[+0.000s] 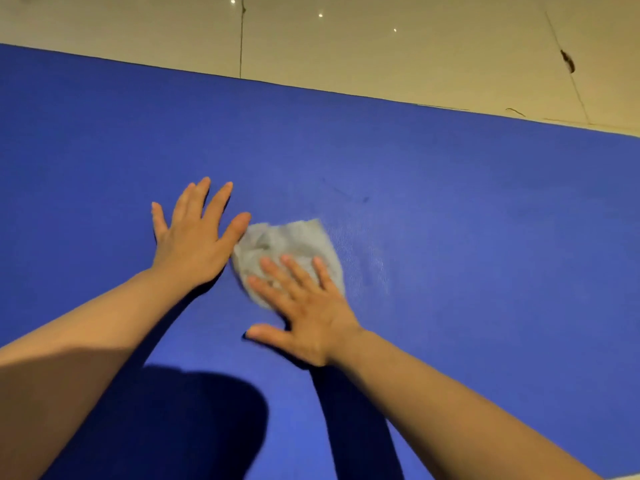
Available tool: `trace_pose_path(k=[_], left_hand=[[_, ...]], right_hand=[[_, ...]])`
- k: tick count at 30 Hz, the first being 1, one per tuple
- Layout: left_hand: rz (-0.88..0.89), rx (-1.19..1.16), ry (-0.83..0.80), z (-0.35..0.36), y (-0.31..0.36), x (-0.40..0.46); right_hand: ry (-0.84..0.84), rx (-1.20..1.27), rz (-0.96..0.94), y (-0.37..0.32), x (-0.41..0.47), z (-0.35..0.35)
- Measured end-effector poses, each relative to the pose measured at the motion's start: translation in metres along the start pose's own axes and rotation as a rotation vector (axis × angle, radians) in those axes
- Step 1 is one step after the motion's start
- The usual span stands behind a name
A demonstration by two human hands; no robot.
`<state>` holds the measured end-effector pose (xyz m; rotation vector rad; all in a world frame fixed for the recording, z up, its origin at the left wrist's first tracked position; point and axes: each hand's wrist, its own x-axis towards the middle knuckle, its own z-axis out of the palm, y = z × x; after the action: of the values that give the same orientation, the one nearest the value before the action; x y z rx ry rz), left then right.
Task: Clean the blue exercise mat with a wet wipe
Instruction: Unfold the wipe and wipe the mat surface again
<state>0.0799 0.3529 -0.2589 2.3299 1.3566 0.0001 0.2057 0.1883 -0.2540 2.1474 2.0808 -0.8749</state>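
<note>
Right hand [304, 317] presses crumpled pale grey wet wipe [287, 247] flat-fingered onto blue foam exercise mat [485, 220] mid-surface; left hand [194, 244] splayed, bracing beside it. Risk: unpinched wipe bunches or slips out; dark marks [365, 199] beyond get missed.

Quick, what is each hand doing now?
Left hand: open, flat on the blue mat.
Right hand: open, straight fingers pressing the wet wipe.

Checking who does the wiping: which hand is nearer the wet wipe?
Right. The right hand presses flat on the wet wipe, fingers spread over it. The left hand lies flat on the mat just left of it.
</note>
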Motion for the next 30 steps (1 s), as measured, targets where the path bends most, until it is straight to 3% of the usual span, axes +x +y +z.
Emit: trace_pose_path(k=[2, 6, 10, 12, 16, 18, 20, 22, 26, 28, 30], left_hand=[[-0.051, -0.024, 0.030, 0.000, 0.002, 0.016], [0.046, 0.139, 0.152, 0.011, -0.012, 0.025], [0.077, 0.168, 0.215, 0.018, -0.016, 0.027], [0.082, 0.169, 0.225, 0.018, -0.015, 0.028], [0.081, 0.194, 0.249, 0.018, -0.015, 0.028], [0.083, 0.203, 0.262, 0.018, -0.016, 0.029], [0.081, 0.201, 0.276, 0.017, -0.016, 0.032], [0.078, 0.197, 0.272, 0.018, -0.015, 0.032], [0.081, 0.199, 0.289, 0.020, -0.015, 0.032], [0.088, 0.196, 0.316, 0.020, -0.016, 0.034], [0.093, 0.198, 0.345, 0.020, -0.015, 0.035]], right_hand=[[0.069, 0.038, 0.202, 0.035, 0.007, -0.018], [0.079, 0.089, 0.564, 0.111, 0.004, -0.051], [0.153, 0.122, 0.710, 0.128, 0.009, -0.056], [0.198, 0.105, 0.634, 0.105, 0.018, -0.047], [0.175, 0.023, 0.079, 0.046, 0.034, -0.022], [0.161, -0.034, -0.091, 0.050, 0.045, -0.022], [0.247, -0.081, -0.116, 0.082, 0.052, -0.036], [0.279, -0.063, 0.070, 0.131, 0.053, -0.061], [0.162, 0.065, 0.594, 0.202, 0.055, -0.106], [0.203, 0.126, 0.733, 0.204, 0.066, -0.115], [0.260, 0.141, 0.710, 0.181, 0.082, -0.109]])
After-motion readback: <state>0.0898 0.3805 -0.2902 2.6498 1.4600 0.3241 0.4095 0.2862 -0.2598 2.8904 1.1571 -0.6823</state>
